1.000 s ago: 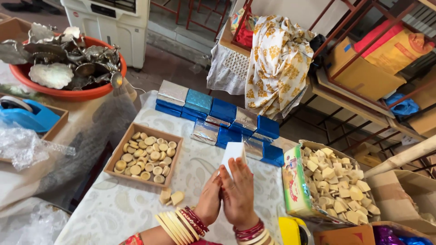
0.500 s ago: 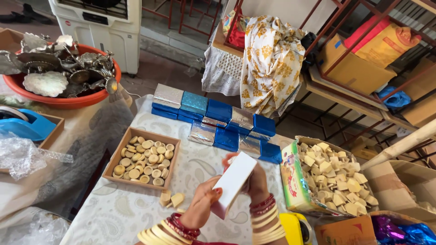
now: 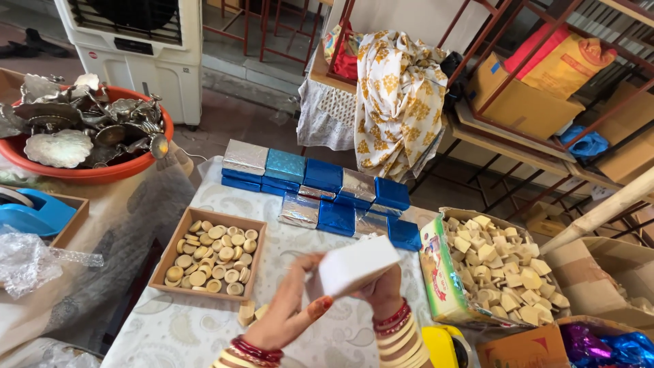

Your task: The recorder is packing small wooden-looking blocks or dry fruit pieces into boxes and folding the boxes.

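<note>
You hold the white block (image 3: 357,264) between both hands above the near desk (image 3: 306,252). Your right hand (image 3: 383,294) grasps its underside; your left hand (image 3: 289,310) fingers touch its left end. Its long axis tilts up to the right.

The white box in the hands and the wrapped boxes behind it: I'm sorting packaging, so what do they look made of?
White box: seemingly matte paperboard, plain, with crisp folded edges. Wrapped boxes: glossy foil-like paper in blue and silver, judging by crinkled reflections. Both hands, left hand and right hand, grip the white box.
</note>
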